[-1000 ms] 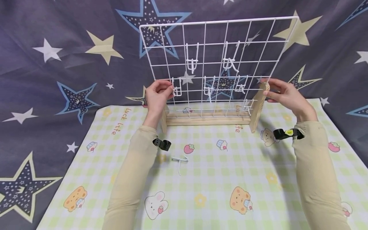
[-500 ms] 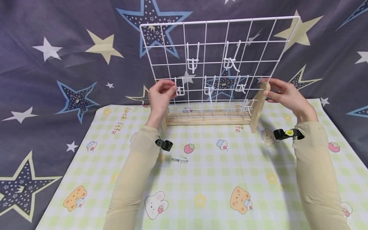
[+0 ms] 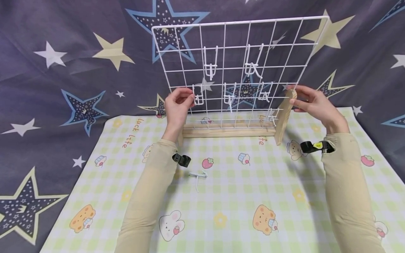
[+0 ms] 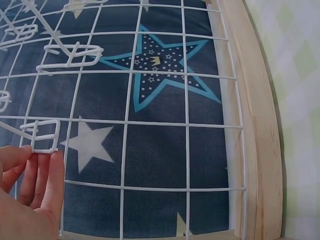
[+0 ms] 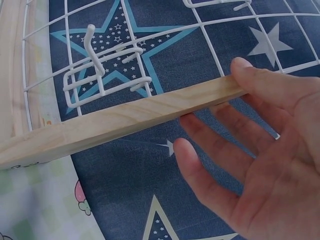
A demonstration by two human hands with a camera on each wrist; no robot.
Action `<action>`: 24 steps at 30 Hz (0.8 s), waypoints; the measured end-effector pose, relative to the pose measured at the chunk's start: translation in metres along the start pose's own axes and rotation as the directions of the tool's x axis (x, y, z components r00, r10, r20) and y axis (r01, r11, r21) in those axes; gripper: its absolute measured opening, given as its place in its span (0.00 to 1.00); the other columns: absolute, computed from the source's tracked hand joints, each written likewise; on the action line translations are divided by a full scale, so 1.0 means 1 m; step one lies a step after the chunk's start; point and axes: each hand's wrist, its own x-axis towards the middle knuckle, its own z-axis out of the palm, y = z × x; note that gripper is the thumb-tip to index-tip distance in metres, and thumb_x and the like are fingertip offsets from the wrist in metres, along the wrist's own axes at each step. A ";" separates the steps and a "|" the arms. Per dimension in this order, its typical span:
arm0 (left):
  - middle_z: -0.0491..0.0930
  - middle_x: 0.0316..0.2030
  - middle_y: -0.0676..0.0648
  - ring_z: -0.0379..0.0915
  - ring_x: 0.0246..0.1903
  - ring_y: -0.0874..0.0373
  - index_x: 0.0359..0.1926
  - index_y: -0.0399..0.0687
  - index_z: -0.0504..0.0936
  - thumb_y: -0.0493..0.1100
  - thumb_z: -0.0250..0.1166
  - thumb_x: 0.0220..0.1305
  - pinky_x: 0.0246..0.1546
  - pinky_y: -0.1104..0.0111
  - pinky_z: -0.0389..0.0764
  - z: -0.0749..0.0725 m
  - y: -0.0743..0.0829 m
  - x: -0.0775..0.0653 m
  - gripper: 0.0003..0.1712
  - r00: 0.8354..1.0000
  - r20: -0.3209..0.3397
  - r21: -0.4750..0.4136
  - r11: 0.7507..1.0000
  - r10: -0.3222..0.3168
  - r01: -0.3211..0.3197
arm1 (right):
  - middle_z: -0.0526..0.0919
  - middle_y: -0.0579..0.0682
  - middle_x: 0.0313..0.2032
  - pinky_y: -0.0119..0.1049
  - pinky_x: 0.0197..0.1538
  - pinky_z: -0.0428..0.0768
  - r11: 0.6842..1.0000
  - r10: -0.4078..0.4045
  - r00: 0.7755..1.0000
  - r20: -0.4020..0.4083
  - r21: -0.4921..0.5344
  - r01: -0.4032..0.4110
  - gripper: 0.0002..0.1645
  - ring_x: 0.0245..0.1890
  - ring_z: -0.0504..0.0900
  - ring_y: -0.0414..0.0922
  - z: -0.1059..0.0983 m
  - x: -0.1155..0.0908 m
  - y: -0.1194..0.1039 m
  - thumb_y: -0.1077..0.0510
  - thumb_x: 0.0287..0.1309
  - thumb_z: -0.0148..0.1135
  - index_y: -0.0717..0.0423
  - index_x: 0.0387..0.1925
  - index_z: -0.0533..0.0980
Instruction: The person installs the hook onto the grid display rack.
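Observation:
A white wire grid panel (image 3: 240, 23) stands upright in a wooden base (image 3: 229, 133). At its left side my left hand (image 3: 177, 109) pinches a white wire hook (image 3: 198, 100) against the grid. The left wrist view shows thumb and fingertips at the lower end of that hook (image 4: 46, 136), its bent prong sticking out to the left. My right hand (image 3: 316, 105) grips the top of the right wooden upright (image 3: 283, 117). Seen from the right wrist, the thumb lies on one face of the upright (image 5: 125, 111) and fingers touch its other side.
Several white hooks hang on the grid, among them an upper left one (image 3: 210, 68), an upper right one (image 3: 252, 67) and a middle one (image 3: 229, 99). A loose hook (image 3: 198, 175) lies on the checked tablecloth (image 3: 227, 189). A dark star-patterned cloth (image 3: 79, 28) hangs behind.
My left hand has shifted slightly to the right along the grid, bringing the pinched hook with it, and then stayed nearly still. The right hand keeps its place on the upright.

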 end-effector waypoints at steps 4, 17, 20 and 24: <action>0.82 0.31 0.35 0.77 0.27 0.61 0.39 0.21 0.79 0.21 0.63 0.57 0.33 0.67 0.85 -0.002 -0.001 0.000 0.08 1.000 -0.003 0.013 1.000 -0.020 0.020 | 0.67 0.54 0.66 0.25 0.43 0.81 1.000 -0.001 1.000 0.006 -0.006 0.001 0.27 0.50 0.76 0.33 0.000 0.001 0.000 0.56 0.68 0.57 0.47 0.67 0.68; 0.82 0.32 0.37 0.80 0.26 0.62 0.38 0.24 0.80 0.25 0.65 0.59 0.34 0.68 0.85 -0.020 -0.011 -0.021 0.06 0.998 0.007 0.061 0.996 -0.066 0.065 | 0.68 0.53 0.66 0.24 0.42 0.80 1.000 -0.006 1.000 0.006 0.002 0.006 0.27 0.50 0.76 0.34 -0.001 0.001 0.001 0.55 0.67 0.57 0.46 0.67 0.68; 0.82 0.32 0.36 0.80 0.25 0.62 0.38 0.22 0.80 0.24 0.64 0.59 0.34 0.68 0.85 -0.026 -0.015 -0.029 0.07 0.997 0.041 0.061 0.996 -0.062 0.060 | 0.68 0.53 0.66 0.24 0.43 0.81 1.000 -0.007 1.000 0.008 0.009 0.007 0.27 0.51 0.76 0.34 -0.001 0.001 0.001 0.55 0.67 0.58 0.46 0.67 0.68; 0.82 0.32 0.36 0.80 0.25 0.62 0.38 0.20 0.79 0.24 0.64 0.59 0.34 0.68 0.85 -0.031 -0.016 -0.036 0.07 0.996 0.080 0.044 0.999 -0.030 0.026 | 0.68 0.51 0.66 0.24 0.43 0.81 1.000 -0.002 1.000 0.008 0.016 0.002 0.27 0.51 0.76 0.34 0.000 0.001 0.001 0.55 0.67 0.58 0.46 0.67 0.68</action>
